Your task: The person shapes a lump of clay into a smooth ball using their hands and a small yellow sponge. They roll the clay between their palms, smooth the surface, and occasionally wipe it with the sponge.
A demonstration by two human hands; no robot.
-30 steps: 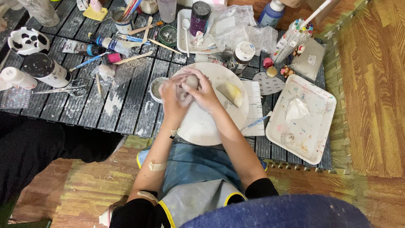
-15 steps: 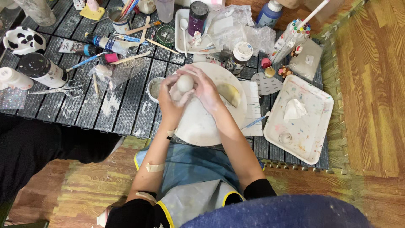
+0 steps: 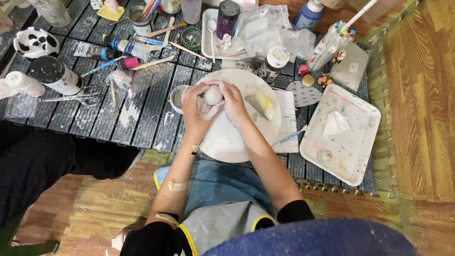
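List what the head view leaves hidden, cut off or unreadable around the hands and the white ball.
- White clay ball: its sides and underside, covered by the left hand and right hand.
- Small cup: contents partly hidden behind the left hand.
- Round white board: centre covered by both hands.
- Clear jar: cut off by the top edge.
- Scissors: too small to tell open or closed.

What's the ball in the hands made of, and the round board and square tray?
Ball: looks like soft clay, matte off-white, cupped between left hand and right hand. Round board: probably plaster or wood, dull white with smears. Square tray: likely plastic, smooth white with rounded corners, speckled with paint.
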